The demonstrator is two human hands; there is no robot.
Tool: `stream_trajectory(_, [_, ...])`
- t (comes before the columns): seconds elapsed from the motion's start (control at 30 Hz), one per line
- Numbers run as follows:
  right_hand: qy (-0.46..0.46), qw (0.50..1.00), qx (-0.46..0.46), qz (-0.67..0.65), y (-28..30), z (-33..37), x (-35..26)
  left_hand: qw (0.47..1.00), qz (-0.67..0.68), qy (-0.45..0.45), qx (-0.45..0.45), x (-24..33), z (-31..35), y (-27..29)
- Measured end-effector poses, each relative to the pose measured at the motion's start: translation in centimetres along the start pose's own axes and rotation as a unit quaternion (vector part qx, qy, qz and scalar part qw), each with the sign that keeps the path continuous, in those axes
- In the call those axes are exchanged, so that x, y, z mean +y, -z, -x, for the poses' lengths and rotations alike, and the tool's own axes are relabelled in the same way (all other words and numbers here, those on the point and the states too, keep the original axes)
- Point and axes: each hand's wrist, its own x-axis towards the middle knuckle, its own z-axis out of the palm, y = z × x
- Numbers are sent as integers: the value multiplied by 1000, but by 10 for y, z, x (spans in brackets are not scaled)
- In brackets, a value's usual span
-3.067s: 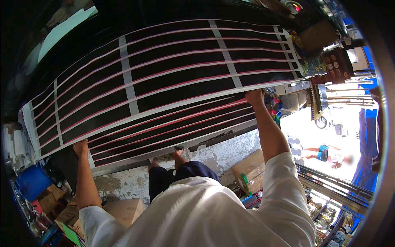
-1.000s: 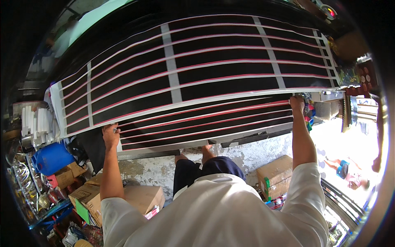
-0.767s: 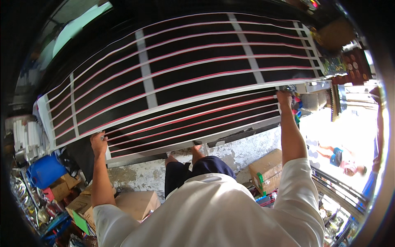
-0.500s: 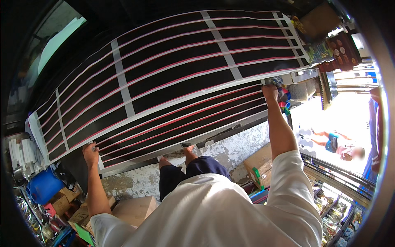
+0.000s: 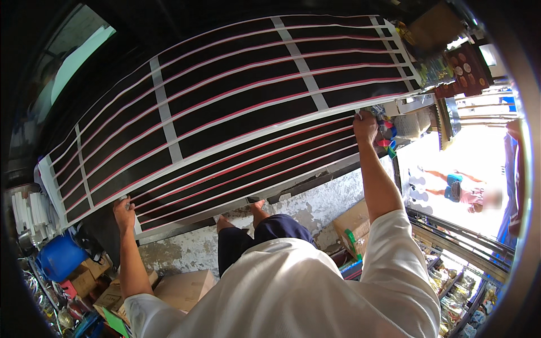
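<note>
A long black sheet with thin white and red stripes (image 5: pixel 248 180) stretches between my two hands, along the front of a work surface. My left hand (image 5: pixel 124 214) is closed at its left end, fingers pinched on the pale edge. My right hand (image 5: pixel 366 127) grips the upper right end, the fingers partly hidden by the hand itself. Behind it, a larger black sheet (image 5: pixel 236 79) lies spread out, crossed by long white-and-red lines and wide grey bands.
Below are a peeling white floor (image 5: pixel 186 245) and cardboard boxes (image 5: pixel 186 287). A blue container (image 5: pixel 59 257) stands at left. Coloured items (image 5: pixel 387 138) lie beside my right hand. Racks of small goods (image 5: pixel 459 287) stand at lower right. A person (image 5: pixel 468 191) is outside in bright light.
My right hand has shifted slightly left, with the striped sheet's right end moving along. My left hand has stayed nearly still. The person outside has moved a little.
</note>
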Motion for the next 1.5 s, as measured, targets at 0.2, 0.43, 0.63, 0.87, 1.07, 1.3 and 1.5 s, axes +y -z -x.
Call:
stream_trajectory(0.2, [-5, 999, -31, 44, -2, -6, -13, 999, 26, 19, 10, 3, 2, -1])
stream_trajectory(0.43, [-98, 989, -81, 70, -2, -17, -24, 1000, 15, 22, 6, 1, -1, -1])
stream_trajectory(0.63, [-163, 982, -71, 69, 1, -22, -33, 1000, -5, 16, 23, 0, 0, -3])
stream_trajectory(0.87, [-179, 976, -88, 89, 2, -27, -35, 999, 26, 11, 28, 1, 0, -5])
stream_trajectory(1.07, [48, 957, -91, 272, -19, -44, 9, 999, -29, 29, 21, -7, 0, -6])
stream_trajectory(1.3, [107, 992, 19, -67, 31, 60, -26, 985, -104, 21, 133, 20, 20, 13])
stream_trajectory(1.5, [155, 953, -142, -220, 68, 296, -76, 987, 80, -20, 140, 73, 132, 4])
